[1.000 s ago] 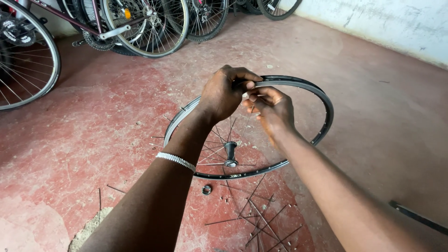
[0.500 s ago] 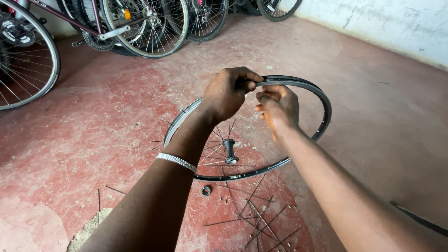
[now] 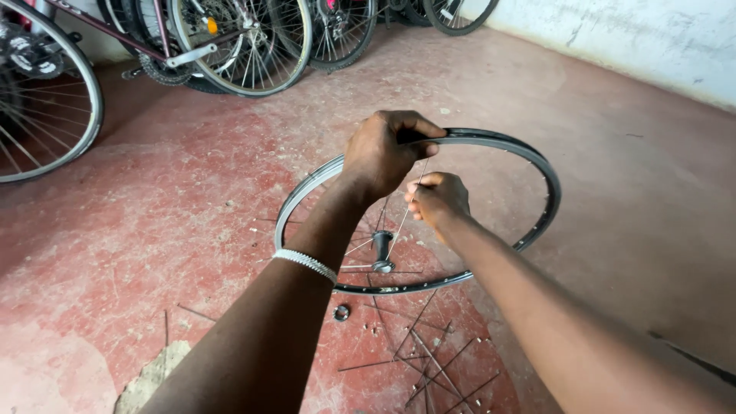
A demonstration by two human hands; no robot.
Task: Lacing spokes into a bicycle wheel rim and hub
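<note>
Left hand (image 3: 383, 153) is clamped on the top of the wheel rim (image 3: 529, 165), which stands mid-floor (image 3: 192, 207). Right hand (image 3: 438, 199) pinches a thin spoke (image 3: 402, 218) running down to the hub (image 3: 382, 249). Loose spokes (image 3: 429, 360) lie nearby.

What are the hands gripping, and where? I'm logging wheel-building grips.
The left hand grips the bicycle rim at its upper edge. The right hand pinches a thin spoke near its upper end.

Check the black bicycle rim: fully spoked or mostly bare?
Mostly bare. The black bicycle rim has only a few spokes running to the metal hub; thin loose metal spokes lie scattered on the red floor.
</note>
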